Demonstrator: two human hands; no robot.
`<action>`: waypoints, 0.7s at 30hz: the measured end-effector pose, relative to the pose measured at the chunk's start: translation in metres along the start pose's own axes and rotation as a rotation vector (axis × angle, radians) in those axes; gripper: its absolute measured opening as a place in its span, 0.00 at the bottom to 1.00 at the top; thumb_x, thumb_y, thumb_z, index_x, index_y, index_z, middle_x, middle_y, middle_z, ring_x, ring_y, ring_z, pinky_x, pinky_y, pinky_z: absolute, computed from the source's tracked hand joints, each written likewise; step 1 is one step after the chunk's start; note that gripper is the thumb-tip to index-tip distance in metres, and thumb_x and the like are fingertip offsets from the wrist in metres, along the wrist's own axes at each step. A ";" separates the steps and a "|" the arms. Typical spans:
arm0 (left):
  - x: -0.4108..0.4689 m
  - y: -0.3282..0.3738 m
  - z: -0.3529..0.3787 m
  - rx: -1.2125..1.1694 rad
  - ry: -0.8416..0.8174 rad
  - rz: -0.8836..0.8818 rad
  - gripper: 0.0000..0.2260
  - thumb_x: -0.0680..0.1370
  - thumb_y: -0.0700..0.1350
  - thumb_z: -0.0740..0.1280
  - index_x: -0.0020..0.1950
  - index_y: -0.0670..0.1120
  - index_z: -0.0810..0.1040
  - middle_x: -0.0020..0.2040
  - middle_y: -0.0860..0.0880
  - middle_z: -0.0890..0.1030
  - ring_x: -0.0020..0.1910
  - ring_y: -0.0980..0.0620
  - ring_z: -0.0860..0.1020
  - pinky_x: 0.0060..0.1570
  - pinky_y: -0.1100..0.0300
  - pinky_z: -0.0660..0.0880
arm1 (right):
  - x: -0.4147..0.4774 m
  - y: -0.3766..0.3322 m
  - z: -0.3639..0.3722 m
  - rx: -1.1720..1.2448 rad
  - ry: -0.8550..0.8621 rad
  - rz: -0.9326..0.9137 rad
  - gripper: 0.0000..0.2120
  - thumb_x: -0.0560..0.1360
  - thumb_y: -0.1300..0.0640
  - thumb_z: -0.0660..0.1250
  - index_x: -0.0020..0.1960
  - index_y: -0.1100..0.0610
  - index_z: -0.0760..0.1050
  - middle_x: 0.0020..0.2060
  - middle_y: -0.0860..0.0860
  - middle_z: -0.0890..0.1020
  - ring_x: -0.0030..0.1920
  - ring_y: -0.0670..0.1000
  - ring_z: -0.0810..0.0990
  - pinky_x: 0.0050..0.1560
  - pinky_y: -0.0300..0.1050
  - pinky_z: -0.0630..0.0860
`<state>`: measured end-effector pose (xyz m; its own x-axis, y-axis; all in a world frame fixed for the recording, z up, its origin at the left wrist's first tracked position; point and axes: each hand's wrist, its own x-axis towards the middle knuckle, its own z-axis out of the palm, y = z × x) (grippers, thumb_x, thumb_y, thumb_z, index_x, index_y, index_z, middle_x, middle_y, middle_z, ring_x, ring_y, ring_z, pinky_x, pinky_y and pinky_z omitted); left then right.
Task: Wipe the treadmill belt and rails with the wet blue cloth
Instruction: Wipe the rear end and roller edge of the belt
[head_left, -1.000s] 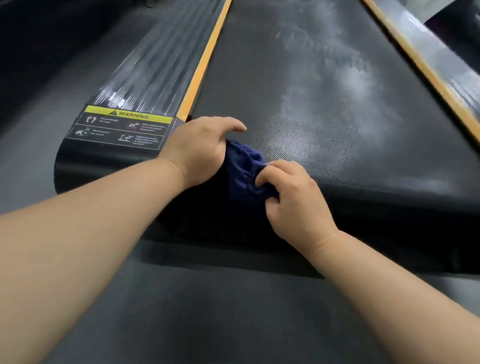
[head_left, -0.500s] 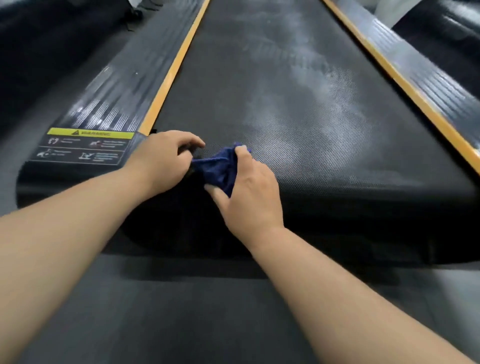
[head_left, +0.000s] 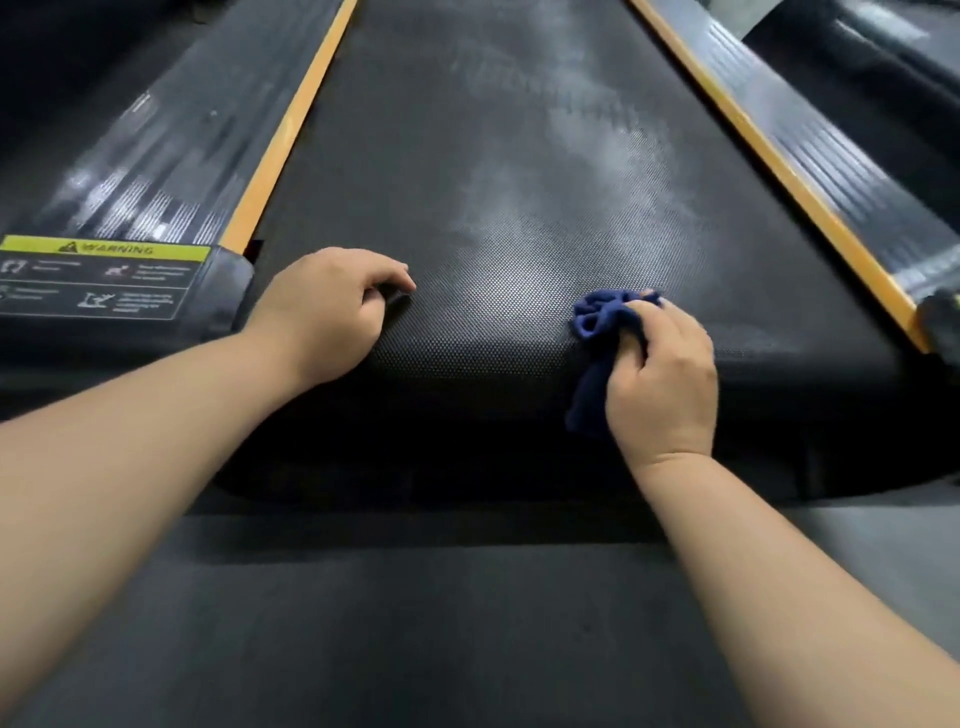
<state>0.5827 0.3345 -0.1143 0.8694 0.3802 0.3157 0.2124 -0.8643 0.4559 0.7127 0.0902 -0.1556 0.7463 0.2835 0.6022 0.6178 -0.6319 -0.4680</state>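
The black textured treadmill belt (head_left: 493, 171) runs away from me, with pale smeared patches down its middle. Grey ribbed rails flank it, the left rail (head_left: 156, 171) and the right rail (head_left: 831, 156), each edged with an orange strip. My right hand (head_left: 662, 384) grips the bunched dark blue cloth (head_left: 602, 317) at the belt's near end, right of centre; part of the cloth hangs over the rounded rear edge. My left hand (head_left: 332, 306) rests on the belt near the left rail, fingers curled under, holding nothing.
A yellow and black warning label (head_left: 104, 275) sits on the left rail's rear cap. Dark rubber floor matting (head_left: 415, 623) lies in front of the treadmill. Another dark machine (head_left: 893, 62) stands at the far right.
My right hand has carried the cloth to the right along the belt's near end, away from my left hand. The left hand has let go of the cloth and stays near the left rail.
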 end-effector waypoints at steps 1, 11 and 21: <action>0.003 0.007 0.006 -0.009 0.003 -0.002 0.17 0.73 0.34 0.59 0.53 0.49 0.83 0.59 0.52 0.80 0.61 0.49 0.75 0.59 0.58 0.69 | -0.002 -0.010 0.007 0.021 -0.025 -0.050 0.14 0.74 0.58 0.59 0.53 0.61 0.80 0.54 0.58 0.81 0.57 0.60 0.77 0.63 0.45 0.67; 0.026 0.098 0.051 -0.080 -0.029 0.096 0.16 0.74 0.38 0.59 0.52 0.51 0.82 0.58 0.54 0.81 0.60 0.50 0.75 0.61 0.57 0.70 | 0.017 0.071 -0.045 0.004 -0.069 -0.178 0.10 0.75 0.61 0.63 0.53 0.61 0.79 0.48 0.58 0.82 0.49 0.61 0.79 0.55 0.44 0.69; 0.046 0.245 0.089 -0.997 -0.602 -0.444 0.18 0.78 0.58 0.61 0.56 0.45 0.79 0.52 0.46 0.82 0.49 0.48 0.81 0.49 0.47 0.80 | 0.061 0.079 -0.116 1.162 -0.226 0.714 0.18 0.78 0.46 0.55 0.62 0.49 0.76 0.57 0.48 0.81 0.61 0.52 0.76 0.67 0.55 0.67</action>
<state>0.7147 0.1107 -0.0622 0.9311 0.1365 -0.3381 0.3378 0.0262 0.9408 0.7786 -0.0261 -0.0809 0.9398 0.3366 -0.0585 -0.1453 0.2388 -0.9601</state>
